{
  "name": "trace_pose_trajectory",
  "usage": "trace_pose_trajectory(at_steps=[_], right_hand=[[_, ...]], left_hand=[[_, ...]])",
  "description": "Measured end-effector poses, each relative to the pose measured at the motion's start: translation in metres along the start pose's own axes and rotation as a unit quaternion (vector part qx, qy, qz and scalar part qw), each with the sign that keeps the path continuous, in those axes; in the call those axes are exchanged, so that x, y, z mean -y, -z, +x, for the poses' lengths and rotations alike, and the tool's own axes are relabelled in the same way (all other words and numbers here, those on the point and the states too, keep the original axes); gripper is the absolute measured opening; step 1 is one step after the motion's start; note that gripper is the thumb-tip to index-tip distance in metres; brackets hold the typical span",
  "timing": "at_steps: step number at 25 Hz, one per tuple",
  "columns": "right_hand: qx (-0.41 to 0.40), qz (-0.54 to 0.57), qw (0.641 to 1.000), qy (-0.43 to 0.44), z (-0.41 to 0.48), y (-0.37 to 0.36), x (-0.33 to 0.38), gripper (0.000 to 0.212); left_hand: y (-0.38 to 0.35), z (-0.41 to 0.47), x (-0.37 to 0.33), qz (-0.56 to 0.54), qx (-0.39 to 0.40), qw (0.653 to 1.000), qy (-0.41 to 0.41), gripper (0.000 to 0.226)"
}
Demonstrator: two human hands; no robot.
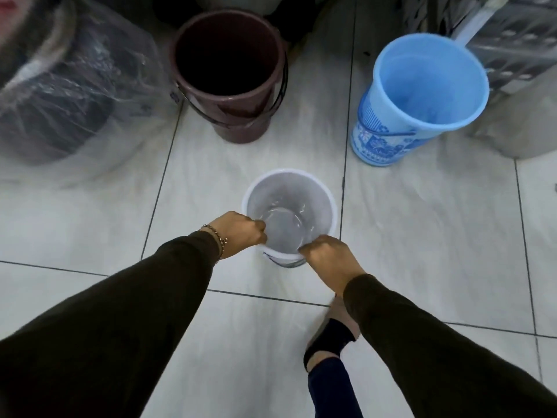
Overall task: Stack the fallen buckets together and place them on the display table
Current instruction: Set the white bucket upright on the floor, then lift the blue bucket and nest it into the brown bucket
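Note:
A white bucket (301,200) stands upright on the tiled floor in the middle. My left hand (241,232) grips its near-left rim and my right hand (327,257) grips its near-right rim. Farther back a dark brown bucket (229,113) with a wire handle stands upright, empty. To the right a light blue bucket (391,128) with a printed pattern on its side stands upright too. No display table is in view.
A large bundle wrapped in clear plastic (60,86) lies at the left. Wrapped goods and a grey base (518,70) crowd the far right corner. My foot in a dark sock (328,339) rests on the white tiles (90,224) just behind the white bucket.

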State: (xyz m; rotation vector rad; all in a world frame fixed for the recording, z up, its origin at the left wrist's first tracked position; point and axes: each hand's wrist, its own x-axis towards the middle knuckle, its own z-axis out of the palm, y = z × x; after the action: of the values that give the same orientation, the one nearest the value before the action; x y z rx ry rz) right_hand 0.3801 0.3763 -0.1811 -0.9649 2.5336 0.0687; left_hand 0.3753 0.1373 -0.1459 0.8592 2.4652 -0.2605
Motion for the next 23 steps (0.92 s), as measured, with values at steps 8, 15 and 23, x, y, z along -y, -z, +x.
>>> trace_pose_trajectory(at_steps=[8,15,23], right_hand=[[-0.018,-0.011,1.000,0.011,0.000,-0.010,-0.037,0.053],[-0.042,0.201,0.934,-0.291,-0.021,0.079,-0.139,0.090],[-0.168,0.586,0.625,-0.488,0.053,0.141,-0.317,0.066]], left_hand=[[-0.026,0.012,-0.046,-0.045,-0.101,0.986,0.127,0.053],[0.083,0.072,-0.021,-0.594,-0.149,0.731,0.300,0.055],[0.208,0.278,0.002,-0.814,-0.027,0.444,0.374,0.099]])
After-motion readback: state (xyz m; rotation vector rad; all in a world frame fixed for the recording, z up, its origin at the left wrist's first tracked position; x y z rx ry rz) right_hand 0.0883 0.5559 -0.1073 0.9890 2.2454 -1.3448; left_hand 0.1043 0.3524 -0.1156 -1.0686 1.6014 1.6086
